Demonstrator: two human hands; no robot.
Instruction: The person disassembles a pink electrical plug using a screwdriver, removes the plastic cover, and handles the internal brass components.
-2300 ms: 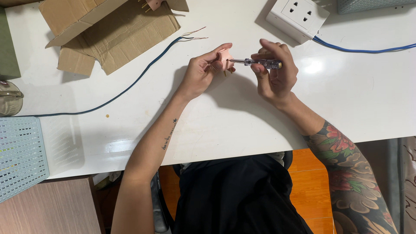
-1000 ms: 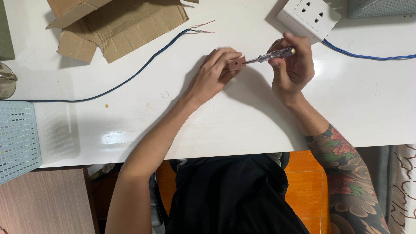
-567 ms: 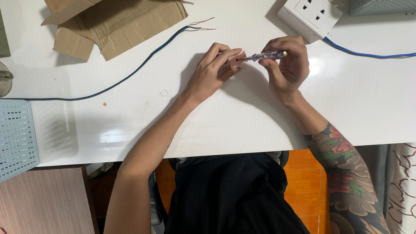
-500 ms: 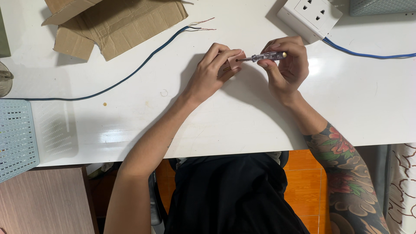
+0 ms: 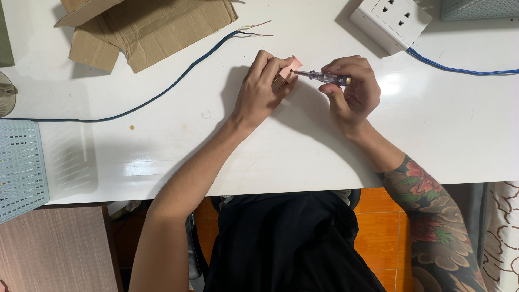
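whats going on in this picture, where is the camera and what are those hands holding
The camera sits on a person's head and looks straight down, so you see their own two arms reaching out over a white table. No machine is involved, only bare hands.

The left hand pinches a small pink plug with brass-coloured pins. The right hand holds a small screwdriver with a clear handle, its tip against the plug.

Also on the table: torn cardboard at the top left, a dark blue cable with bare wire ends, a white wall socket trailing a blue cable, and a pale perforated basket at the left edge.
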